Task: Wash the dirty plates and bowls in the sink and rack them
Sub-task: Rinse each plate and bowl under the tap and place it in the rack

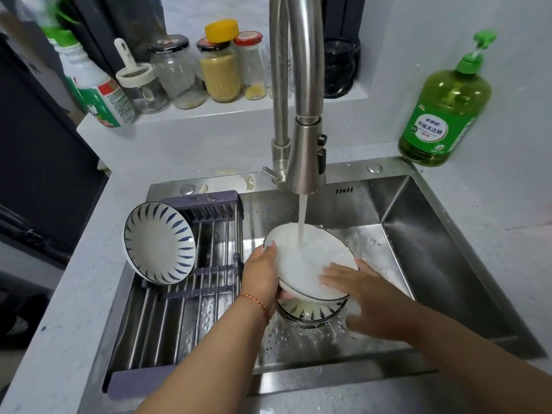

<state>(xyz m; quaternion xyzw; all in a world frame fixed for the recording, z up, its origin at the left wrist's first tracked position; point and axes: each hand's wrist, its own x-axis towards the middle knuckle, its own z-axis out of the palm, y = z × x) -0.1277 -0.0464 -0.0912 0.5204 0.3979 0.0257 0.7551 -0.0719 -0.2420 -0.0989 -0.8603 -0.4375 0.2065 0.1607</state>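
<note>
Two hands at sink (448, 222): left hand (260, 274) grips bowl (301, 264) rim under faucet (304, 156) stream; right hand (355, 282), fingers flat, rubs interior. Rotate bowl, rinse fully. One bowl (159, 245) racked on rack (191, 291); another beneath.

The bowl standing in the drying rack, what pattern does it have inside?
White with dark blue leaf-like strokes radiating around the wall: bowl, head view.

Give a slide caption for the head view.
Both hands rinse a bowl under the running faucet; one bowl already racked.
</note>
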